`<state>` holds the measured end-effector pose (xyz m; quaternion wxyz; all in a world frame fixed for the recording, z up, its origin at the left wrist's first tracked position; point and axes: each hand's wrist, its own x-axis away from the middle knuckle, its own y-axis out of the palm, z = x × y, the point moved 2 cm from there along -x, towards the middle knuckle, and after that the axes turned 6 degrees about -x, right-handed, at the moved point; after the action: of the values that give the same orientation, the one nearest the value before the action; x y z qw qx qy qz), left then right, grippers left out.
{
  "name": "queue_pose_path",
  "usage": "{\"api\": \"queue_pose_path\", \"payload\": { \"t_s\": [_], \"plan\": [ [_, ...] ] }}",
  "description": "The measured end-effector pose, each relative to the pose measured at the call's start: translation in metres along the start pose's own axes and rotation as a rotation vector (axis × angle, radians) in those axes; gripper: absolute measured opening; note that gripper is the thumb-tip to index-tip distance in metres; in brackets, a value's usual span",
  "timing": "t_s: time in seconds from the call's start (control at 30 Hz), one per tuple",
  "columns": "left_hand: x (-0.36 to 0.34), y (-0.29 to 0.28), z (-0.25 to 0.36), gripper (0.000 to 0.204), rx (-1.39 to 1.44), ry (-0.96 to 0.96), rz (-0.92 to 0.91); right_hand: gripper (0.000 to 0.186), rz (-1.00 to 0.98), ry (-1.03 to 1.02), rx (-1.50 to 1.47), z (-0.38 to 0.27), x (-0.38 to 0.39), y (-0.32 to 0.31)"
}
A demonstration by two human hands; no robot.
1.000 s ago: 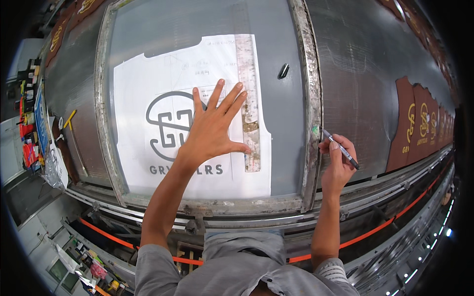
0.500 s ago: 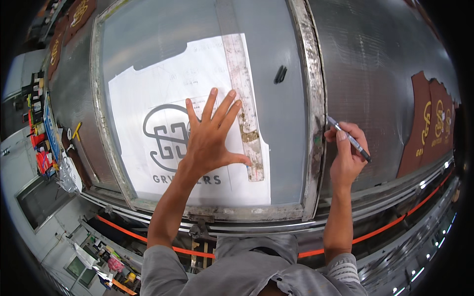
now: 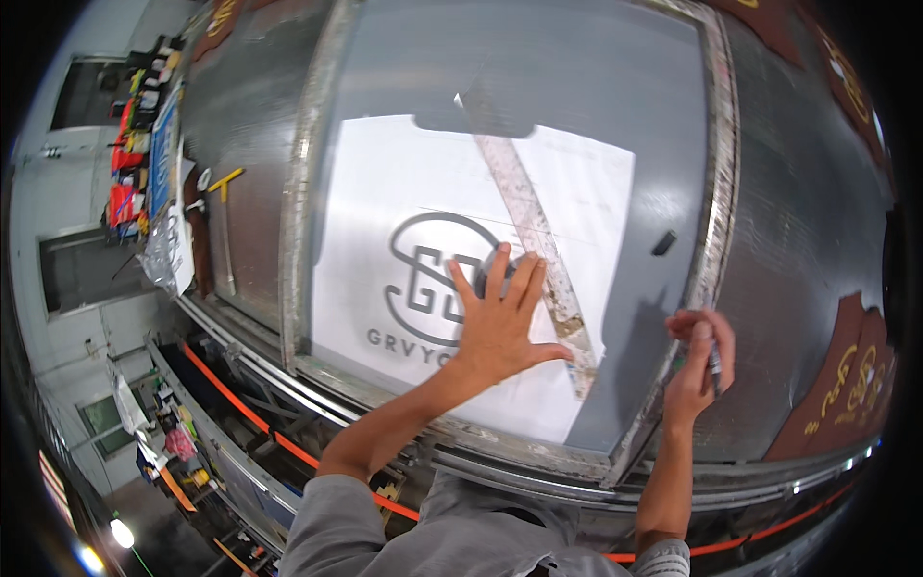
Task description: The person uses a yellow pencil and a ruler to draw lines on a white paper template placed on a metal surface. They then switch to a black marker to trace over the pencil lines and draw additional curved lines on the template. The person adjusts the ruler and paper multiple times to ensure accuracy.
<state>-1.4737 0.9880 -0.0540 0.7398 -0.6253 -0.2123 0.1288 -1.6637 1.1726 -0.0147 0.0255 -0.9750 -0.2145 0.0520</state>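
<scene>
A ruler (image 3: 535,245) lies across the paper sheet (image 3: 385,212) on the framed screen (image 3: 713,173).

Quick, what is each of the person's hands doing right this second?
Left hand: open, fingers spread, pressed flat on the white printed sheet beside the long ruler.
Right hand: closed around a marker pen, at the metal frame.

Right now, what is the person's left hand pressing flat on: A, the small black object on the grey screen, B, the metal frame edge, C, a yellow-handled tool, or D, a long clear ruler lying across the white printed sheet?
D: the left hand lies spread, its fingers on the ruler that crosses the white sheet, while the right hand holds a marker by the frame.
</scene>
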Motion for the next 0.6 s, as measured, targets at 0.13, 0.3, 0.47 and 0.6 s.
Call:
{"api": "queue_pose_path", "payload": {
  "t_s": [0.13,0.3,0.47,0.6],
  "plan": [
    [-0.012,-0.004,-0.027,0.121,0.106,-0.127,0.142,0.026,-0.494,-0.101,0.399,-0.013,0.027,0.060],
    [-0.052,-0.022,-0.127,0.098,0.060,-0.050,0.210,0.044,-0.671,-0.202,0.633,0.000,0.049,0.123],
    [-0.046,-0.033,-0.181,0.095,0.031,-0.046,0.108,0.049,-0.618,-0.274,0.889,0.006,0.032,0.174],
    [-0.045,-0.028,-0.213,0.095,0.102,-0.116,0.152,0.050,-0.530,-0.330,0.931,0.013,-0.011,0.229]
  ]
}}
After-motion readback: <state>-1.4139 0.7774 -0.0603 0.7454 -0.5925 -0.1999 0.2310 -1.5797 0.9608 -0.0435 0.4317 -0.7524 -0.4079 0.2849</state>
